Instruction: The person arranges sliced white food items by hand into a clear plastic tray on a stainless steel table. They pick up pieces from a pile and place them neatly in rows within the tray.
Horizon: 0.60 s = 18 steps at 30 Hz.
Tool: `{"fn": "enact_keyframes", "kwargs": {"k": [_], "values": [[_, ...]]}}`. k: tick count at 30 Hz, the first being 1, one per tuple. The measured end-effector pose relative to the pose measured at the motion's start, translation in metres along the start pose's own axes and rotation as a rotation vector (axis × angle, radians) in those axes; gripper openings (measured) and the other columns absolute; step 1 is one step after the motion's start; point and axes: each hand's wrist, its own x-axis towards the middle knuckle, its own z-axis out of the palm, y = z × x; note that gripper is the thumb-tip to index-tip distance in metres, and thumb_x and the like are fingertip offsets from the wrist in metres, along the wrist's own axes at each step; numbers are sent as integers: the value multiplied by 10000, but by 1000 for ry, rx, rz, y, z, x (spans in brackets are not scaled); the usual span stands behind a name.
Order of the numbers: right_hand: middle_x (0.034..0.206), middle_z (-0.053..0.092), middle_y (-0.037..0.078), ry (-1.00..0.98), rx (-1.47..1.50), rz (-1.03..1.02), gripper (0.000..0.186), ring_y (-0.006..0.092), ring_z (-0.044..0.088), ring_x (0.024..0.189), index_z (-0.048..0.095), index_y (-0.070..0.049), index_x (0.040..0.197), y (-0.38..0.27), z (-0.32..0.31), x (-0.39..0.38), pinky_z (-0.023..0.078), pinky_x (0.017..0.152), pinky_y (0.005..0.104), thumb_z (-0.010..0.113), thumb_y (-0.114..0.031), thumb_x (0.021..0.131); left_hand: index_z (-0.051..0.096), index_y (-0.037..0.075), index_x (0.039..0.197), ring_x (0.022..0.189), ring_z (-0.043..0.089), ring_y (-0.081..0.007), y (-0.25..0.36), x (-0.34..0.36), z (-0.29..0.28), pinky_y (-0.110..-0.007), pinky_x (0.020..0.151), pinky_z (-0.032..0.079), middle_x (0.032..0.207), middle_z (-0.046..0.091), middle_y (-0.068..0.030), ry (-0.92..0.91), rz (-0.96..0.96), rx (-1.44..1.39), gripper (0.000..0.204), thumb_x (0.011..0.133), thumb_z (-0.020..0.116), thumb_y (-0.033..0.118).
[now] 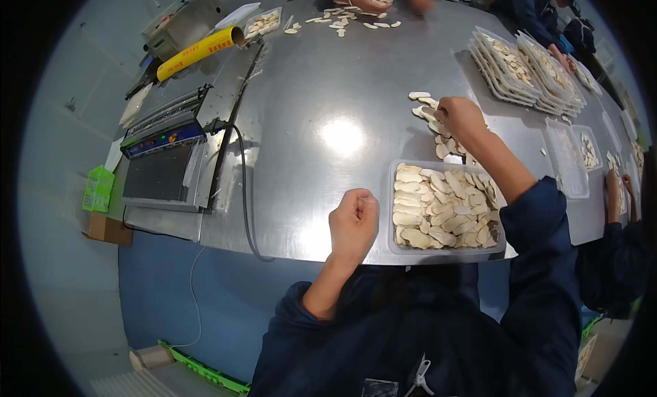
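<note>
A clear plastic tray (393, 243) lies near the table's front edge, filled with pale, flat dried slices (448, 209). Those at its left side sit in a neat row; the others overlap loosely. Just left of the tray, my left hand (354, 222) is raised with its fingers curled closed, and whatever they may hold cannot be made out. Beyond the tray's far edge lies a loose pile of the same slices (443, 147). My right hand (464, 120) is over this pile, fingers bent down and pinched together. Its fingertips are partly hidden, so anything in them cannot be named.
Stacked trays of slices (506, 69) stand at the far right, with an emptier clear tray (567, 157) nearer. At left are a wrapping machine (164, 164), its black cable (244, 192) and a yellow tube (198, 53). Co-workers' hands (369, 0) handle slices across the table.
</note>
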Motion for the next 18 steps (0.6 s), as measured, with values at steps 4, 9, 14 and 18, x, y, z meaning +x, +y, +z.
{"fn": "enact_keyframes", "kwargs": {"k": [4,9,14,18], "values": [[688,596,125,135,167,-217,85,296,567,602,630,-19,752,-38,-32,-70,466,564,376,656,-99,763,604,-14,927,533,482,-49,15,-7,-4,-201,512,401,638,572,4,-33,-33,-123,159,910,594,144],[724,548,67,164,155,-803,166,203,548,629,609,-48,826,-75,-29,-172,456,514,304,655,-62,667,598,8,888,512,430,-16,59,-36,-20,-173,467,336,642,562,20,-441,-423,-388,180,942,562,177],[749,542,72,27,373,-494,221,237,535,705,614,-44,845,-89,-39,-184,462,615,312,720,-75,653,607,11,835,476,440,-36,54,-44,-19,-168,439,329,632,568,-2,-526,-481,-350,185,929,567,165],[732,532,72,-69,380,-496,244,251,529,723,609,-45,813,-85,-39,-183,451,655,331,760,-89,626,617,7,845,491,448,-32,52,-46,-20,-173,453,338,629,568,7,-546,-481,-321,186,926,571,167]]}}
